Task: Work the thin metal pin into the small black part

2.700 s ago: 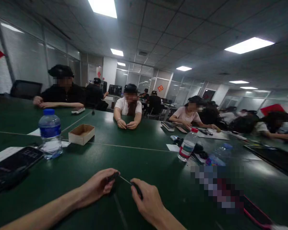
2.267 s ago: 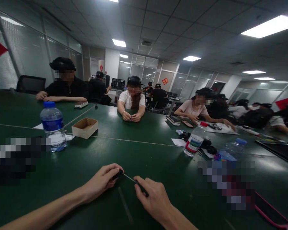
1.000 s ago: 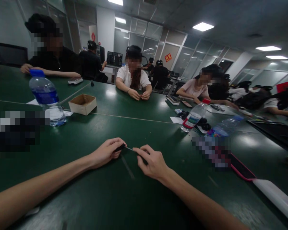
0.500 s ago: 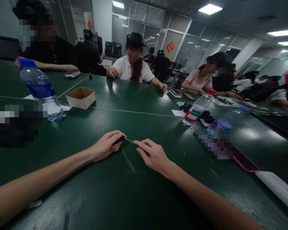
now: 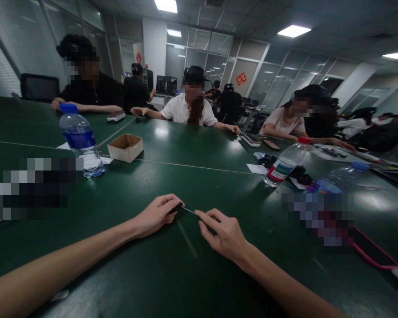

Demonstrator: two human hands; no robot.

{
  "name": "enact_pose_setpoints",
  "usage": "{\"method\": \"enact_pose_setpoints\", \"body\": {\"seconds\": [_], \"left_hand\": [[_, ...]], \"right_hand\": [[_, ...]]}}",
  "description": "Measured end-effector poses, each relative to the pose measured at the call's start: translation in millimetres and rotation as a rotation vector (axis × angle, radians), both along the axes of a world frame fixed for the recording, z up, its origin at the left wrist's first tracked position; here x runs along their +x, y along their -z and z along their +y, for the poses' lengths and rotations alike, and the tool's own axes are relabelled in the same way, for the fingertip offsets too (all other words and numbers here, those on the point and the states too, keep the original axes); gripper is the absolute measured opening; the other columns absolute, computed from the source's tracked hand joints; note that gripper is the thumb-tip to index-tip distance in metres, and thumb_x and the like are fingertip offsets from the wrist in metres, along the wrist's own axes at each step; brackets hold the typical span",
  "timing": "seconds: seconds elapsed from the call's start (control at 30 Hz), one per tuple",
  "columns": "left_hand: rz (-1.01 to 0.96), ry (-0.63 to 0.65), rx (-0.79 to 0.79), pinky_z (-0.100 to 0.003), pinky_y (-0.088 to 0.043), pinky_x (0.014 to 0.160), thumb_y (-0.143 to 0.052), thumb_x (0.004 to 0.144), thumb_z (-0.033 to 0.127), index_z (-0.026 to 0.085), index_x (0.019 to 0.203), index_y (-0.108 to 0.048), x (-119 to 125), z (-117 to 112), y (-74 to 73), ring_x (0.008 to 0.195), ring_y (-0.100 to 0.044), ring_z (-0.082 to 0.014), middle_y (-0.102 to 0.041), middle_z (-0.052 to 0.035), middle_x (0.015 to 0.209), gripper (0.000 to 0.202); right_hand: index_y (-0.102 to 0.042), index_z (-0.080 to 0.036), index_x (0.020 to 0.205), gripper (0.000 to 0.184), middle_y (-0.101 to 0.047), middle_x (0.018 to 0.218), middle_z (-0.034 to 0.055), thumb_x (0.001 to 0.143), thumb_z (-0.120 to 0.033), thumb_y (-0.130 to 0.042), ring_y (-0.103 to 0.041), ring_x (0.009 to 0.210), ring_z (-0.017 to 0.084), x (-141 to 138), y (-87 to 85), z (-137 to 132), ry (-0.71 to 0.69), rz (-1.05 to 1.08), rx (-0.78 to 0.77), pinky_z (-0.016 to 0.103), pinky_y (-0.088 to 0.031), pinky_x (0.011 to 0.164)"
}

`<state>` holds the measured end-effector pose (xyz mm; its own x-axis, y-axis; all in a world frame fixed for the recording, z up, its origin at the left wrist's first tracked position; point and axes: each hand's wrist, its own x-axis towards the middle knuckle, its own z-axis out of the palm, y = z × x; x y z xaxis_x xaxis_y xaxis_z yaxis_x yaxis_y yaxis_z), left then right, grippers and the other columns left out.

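Observation:
My left hand (image 5: 162, 213) is closed around the black handle (image 5: 175, 208) of a small tool that looks like a screwdriver. Its thin metal shaft (image 5: 188, 210) points right, toward my right hand (image 5: 223, 232). There the index fingertip touches or nearly touches the shaft's end, while the thumb hangs apart below it. The other right fingers are loosely bent, with nothing seen in them. Both hands are just above the green table (image 5: 146, 278); part of the handle is hidden by my left fingers.
A blue-capped bottle (image 5: 81, 143) and an open cardboard box (image 5: 126, 149) stand on the left. To the right are a red-capped bottle (image 5: 287, 163), a lying blue-capped bottle (image 5: 345, 176) and a pink-edged black item (image 5: 374, 247). Several people sit across the table.
The view has shifted, so the scene sits further right and lower. Both hands keep their hold and touch. Across the table, the person in white has reached a hand toward a small black object.

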<state>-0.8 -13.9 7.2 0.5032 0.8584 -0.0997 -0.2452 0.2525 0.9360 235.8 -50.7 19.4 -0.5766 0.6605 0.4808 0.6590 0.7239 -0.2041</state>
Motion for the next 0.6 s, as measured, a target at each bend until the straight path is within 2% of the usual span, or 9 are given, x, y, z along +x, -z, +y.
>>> {"method": "enact_pose_setpoints", "body": {"seconds": [0.1,0.27,0.4,0.47,0.53,0.6], "left_hand": [[0.058,-0.006,0.021,-0.021,-0.019,0.049,-0.06,0.085,0.049,0.014,0.094,-0.059,-0.5,0.2,0.8,0.049,-0.03,-0.0059,-0.037,0.0062,0.059,0.036],[0.054,0.065,0.007,-0.022,-0.018,0.05,-0.059,0.086,0.046,0.013,0.091,-0.06,-3.3,-0.8,-3.2,0.049,-0.029,-0.0061,-0.037,0.006,0.057,0.034],[-0.006,0.109,-0.021,-0.022,-0.021,0.051,-0.059,0.086,0.044,0.012,0.091,-0.059,-3.7,-2.0,-3.6,0.049,-0.029,-0.0064,-0.035,0.0062,0.057,0.033],[-0.018,0.094,-0.021,-0.022,-0.021,0.05,-0.059,0.087,0.045,0.013,0.093,-0.059,-2.7,-2.8,-2.7,0.05,-0.028,-0.0065,-0.034,0.0066,0.058,0.033],[0.021,0.075,-0.003,-0.021,-0.021,0.05,-0.056,0.088,0.046,0.014,0.094,-0.058,-1.4,-3.7,-3.0,0.05,-0.029,-0.007,-0.036,0.0061,0.059,0.034],[0.132,0.108,0.056,-0.022,-0.023,0.05,-0.053,0.089,0.049,0.014,0.093,-0.058,-0.4,-4.8,-5.9,0.052,-0.034,-0.0081,-0.041,0.0046,0.06,0.035]], "right_hand": [[-0.062,-0.017,0.126,0.033,-0.067,0.094,0.0072,0.096,-0.026,-0.049,-0.055,0.057,0.008,0.7,0.0,-1.5,0.002,-0.039,0.039,0.018,-0.044,0.045],[-0.063,-0.016,0.122,0.032,-0.068,0.091,0.007,0.094,-0.024,-0.051,-0.056,0.056,0.009,3.7,-0.4,-2.0,-0.061,-0.032,0.081,0.019,-0.043,0.044],[-0.063,-0.018,0.121,0.032,-0.068,0.09,0.0057,0.091,-0.022,-0.052,-0.058,0.06,0.01,4.5,-2.6,-2.5,-0.107,0.05,0.075,0.02,-0.045,0.047],[-0.063,-0.017,0.118,0.029,-0.068,0.089,0.0059,0.091,-0.022,-0.052,-0.061,0.066,0.012,3.8,-4.3,-2.6,-0.126,0.136,0.044,0.022,-0.049,0.053],[-0.062,-0.016,0.116,0.027,-0.068,0.089,0.0061,0.092,-0.024,-0.051,-0.062,0.073,0.014,2.5,-5.5,-1.7,-0.09,0.211,0.007,0.026,-0.053,0.063],[-0.059,-0.017,0.118,0.027,-0.067,0.095,0.0065,0.093,-0.024,-0.052,-0.063,0.078,0.015,0.6,-5.9,0.1,0.02,0.246,-0.045,0.029,-0.054,0.069]]}}
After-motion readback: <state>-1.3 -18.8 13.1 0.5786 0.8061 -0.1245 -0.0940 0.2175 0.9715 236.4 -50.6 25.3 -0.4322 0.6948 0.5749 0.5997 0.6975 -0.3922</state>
